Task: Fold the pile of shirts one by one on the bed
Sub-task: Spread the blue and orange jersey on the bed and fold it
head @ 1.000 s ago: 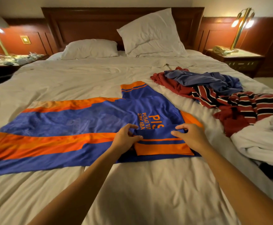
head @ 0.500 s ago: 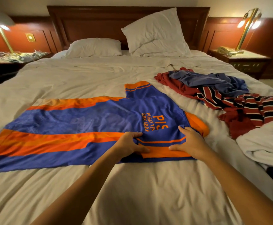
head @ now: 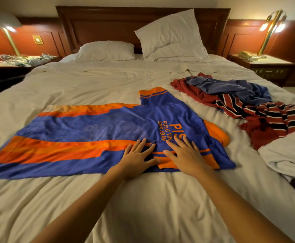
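Both hands flat w/ fingers spread on the blue-orange jersey (head: 94,130), mid-bed (head: 94,81): left hand (head: 137,157) and right hand (head: 184,154) press its near sleeve area, right covering part of the orange print. Pile of shirts (head: 245,102) to the right, its lower layers hidden; white garment (head: 288,156) cut off at frame edge.

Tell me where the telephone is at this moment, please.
In the head view, the cream telephone is at the far right, on the nightstand on the right side of the bed. It sits just left of the brass lamp.
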